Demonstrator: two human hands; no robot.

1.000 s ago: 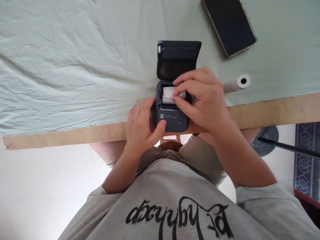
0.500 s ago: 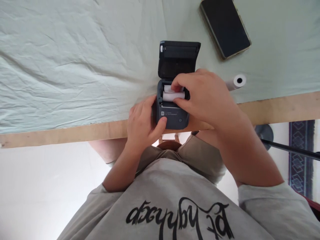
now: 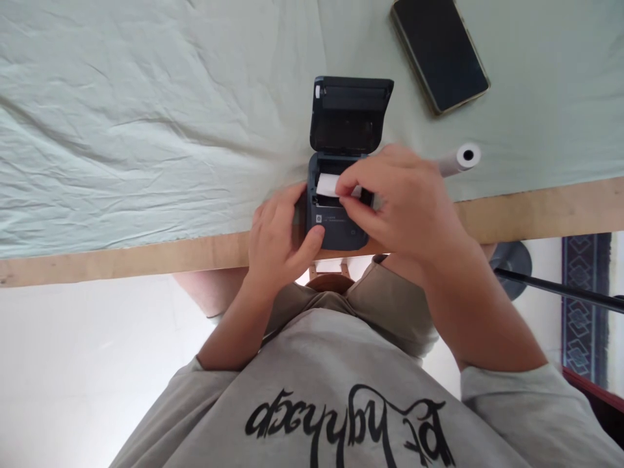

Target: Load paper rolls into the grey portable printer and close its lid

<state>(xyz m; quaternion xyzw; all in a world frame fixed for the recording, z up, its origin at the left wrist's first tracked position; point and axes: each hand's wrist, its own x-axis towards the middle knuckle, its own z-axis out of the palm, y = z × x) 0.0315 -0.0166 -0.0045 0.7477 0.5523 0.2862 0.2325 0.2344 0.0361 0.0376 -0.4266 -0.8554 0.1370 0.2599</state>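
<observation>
A small dark grey thermal printer (image 3: 336, 235) stands at the table's front edge with its black lid (image 3: 347, 127) tipped up and back. White paper (image 3: 326, 184) shows in its open bay. My left hand (image 3: 277, 237) grips the printer's left side, thumb on the front corner and fingers along the wall. Over the bay, my right hand (image 3: 404, 201) pinches the paper between thumb and index finger. These fingers hide the paper's right part. Just beyond my right hand lies a second white paper roll (image 3: 453, 162) with a dark core.
A black phone (image 3: 441, 55) in a clear case lies at the back right. Pale green wrinkled cloth (image 3: 146, 117) covers the table, and a bare wooden edge (image 3: 536, 205) runs along its front. Below at the right are a round dark base and pole (image 3: 560, 289).
My right fingers have drawn together on the paper and moved slightly toward me. The paper now shows as a flap rather than two rounded white bands. My left hand stays on the printer.
</observation>
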